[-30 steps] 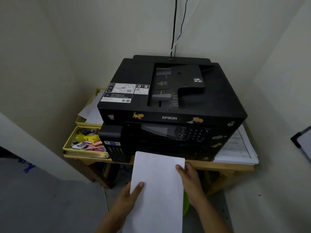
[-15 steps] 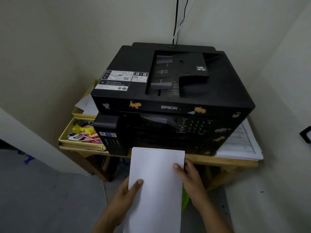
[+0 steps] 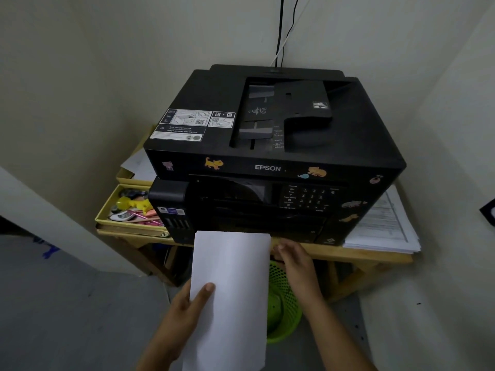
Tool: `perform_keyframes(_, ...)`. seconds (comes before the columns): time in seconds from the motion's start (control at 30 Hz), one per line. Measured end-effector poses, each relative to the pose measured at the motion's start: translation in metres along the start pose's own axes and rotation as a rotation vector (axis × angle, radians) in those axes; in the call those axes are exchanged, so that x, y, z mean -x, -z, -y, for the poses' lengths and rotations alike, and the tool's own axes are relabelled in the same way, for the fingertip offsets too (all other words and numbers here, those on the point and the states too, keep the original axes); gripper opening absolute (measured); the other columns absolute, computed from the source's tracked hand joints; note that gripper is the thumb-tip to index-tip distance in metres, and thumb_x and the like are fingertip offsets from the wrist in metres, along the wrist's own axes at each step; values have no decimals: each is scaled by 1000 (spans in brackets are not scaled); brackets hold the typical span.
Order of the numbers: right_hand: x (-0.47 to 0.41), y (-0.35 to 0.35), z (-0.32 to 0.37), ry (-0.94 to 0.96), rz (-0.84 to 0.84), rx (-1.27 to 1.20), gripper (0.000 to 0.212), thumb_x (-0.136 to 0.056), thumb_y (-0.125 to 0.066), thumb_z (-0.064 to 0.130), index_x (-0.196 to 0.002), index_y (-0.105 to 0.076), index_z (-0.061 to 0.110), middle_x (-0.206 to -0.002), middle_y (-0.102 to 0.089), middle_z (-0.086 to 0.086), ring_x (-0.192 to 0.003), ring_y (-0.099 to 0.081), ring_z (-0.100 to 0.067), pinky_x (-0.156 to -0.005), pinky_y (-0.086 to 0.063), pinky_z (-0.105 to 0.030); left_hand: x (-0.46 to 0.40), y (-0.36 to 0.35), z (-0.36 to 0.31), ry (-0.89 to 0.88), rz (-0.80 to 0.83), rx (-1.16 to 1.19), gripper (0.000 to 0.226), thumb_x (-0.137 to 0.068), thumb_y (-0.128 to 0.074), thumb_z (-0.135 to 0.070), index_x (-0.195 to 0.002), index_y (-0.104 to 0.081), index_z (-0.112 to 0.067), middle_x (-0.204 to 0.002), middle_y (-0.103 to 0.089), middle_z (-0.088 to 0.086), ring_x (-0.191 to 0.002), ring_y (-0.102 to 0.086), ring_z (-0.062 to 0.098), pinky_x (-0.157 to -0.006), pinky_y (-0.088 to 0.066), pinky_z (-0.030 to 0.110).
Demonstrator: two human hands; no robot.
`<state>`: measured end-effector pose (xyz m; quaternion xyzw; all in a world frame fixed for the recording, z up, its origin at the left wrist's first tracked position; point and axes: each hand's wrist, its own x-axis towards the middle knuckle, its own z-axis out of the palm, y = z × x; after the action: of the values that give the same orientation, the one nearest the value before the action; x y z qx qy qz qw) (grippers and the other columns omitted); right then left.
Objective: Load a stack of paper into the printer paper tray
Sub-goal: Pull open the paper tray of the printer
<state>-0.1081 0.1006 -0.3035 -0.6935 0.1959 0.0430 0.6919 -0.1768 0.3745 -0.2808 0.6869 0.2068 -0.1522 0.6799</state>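
A black Epson printer [image 3: 267, 145] with animal stickers stands on a small wooden table [image 3: 356, 254]. In front of its lower face I hold a white stack of paper [image 3: 230, 290], its far edge just at the printer's bottom front. My left hand [image 3: 184, 311] grips the stack's left edge with the thumb on top. My right hand [image 3: 294, 259] is at the stack's far right corner, fingers curled against the edge; whether it grips the paper is unclear. The paper tray's front lies hidden behind the stack.
A yellow tray [image 3: 107, 210] of small stationery sits left of the printer. Printed sheets [image 3: 385, 228] lie to its right. A green mesh basket [image 3: 284, 303] stands on the floor under the table. Walls close in behind and on both sides; cables [image 3: 281, 30] run up the back wall.
The stack has moved forward toward the printer's lower front. My right hand slid off the top of the paper to its far right corner. The view has come closer to the printer.
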Motion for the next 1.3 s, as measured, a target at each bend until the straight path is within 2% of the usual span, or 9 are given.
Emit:
perform_keyframes(0.13,-18,-20,17,-136,-11,-347,27,-108,-72,31,-133,-72,22,-127,-82,-2,-120,-78,-21,-101,-62,-33,3,7,1,19,-35,2,42,-82,-74,-65,-121,-62,-58,-114,-79,-28,-99,-80,6,-71,-65,23)
perform_keyframes(0.27,-28,-41,33,-262,-35,-626,34,-105,-75,34,-133,-67,17,-132,-77,-13,-126,-73,-26,-108,-58,-39,4,16,-4,12,-46,-14,36,-84,-72,-60,-119,-64,-55,-112,-81,-25,-97,-81,8,-70,-66,24)
perform_keyframes(0.47,-31,-68,37,-286,-197,-842,44,-103,-79,29,-141,-62,13,-136,-72,-17,-122,-73,-29,-103,-61,-40,2,32,-19,-12,-41,-60,36,-84,-70,-61,-118,-66,-52,-109,-81,-25,-94,-81,5,-65,-64,19)
perform_keyframes(0.63,-35,-81,32,-349,-208,-973,50,-106,-75,24,-150,-58,12,-142,-66,-18,-132,-67,-31,-119,-53,-46,-1,44,-26,-41,-42,-93,28,-84,-71,-61,-112,-70,-57,-110,-81,-26,-96,-81,7,-71,-65,24)
perform_keyframes(0.7,-37,-85,25,-348,-215,-997,49,-108,-72,21,-152,-58,6,-139,-70,-20,-129,-70,-30,-117,-55,-44,-3,49,-30,-47,-34,-111,32,-84,-69,-62,-116,-68,-56,-112,-81,-24,-97,-81,10,-76,-65,29)
perform_keyframes(0.83,-41,-90,15,-307,-225,-1078,50,-109,-70,21,-155,-56,9,-143,-68,-20,-133,-68,-30,-115,-56,-42,-12,58,-38,-65,-16,-143,40,-86,-67,-61,-125,-64,-49,-112,-81,-20,-96,-82,13,-72,-66,29)
perform_keyframes(0.97,-45,-90,8,-286,-178,-1160,44,-105,-74,23,-146,-64,10,-141,-70,-18,-129,-71,-30,-91,-69,-36,-21,67,-43,-102,-14,-150,38,-90,-68,-54,-127,-66,-46,-116,-82,-13,-98,-82,15,-69,-67,28)
perform_keyframes(1.2,-48,-88,-1,-238,-105,-1140,33,-103,-71,22,-133,-71,7,-116,-77,-13,-114,-76,-27,-96,-67,-37,-24,76,-38,-92,-22,-155,40,-87,-68,-61,-124,-66,-49,-113,-81,-18,-95,-81,12,-67,-67,27)
perform_keyframes(1.3,-46,-90,-3,-216,-106,-1129,39,-104,-72,26,-138,-70,8,-115,-77,-13,-111,-77,-25,-96,-66,-36,-22,76,-37,-91,-26,-160,39,-85,-68,-61,-122,-65,-51,-111,-81,-20,-95,-81,11,-67,-66,26)
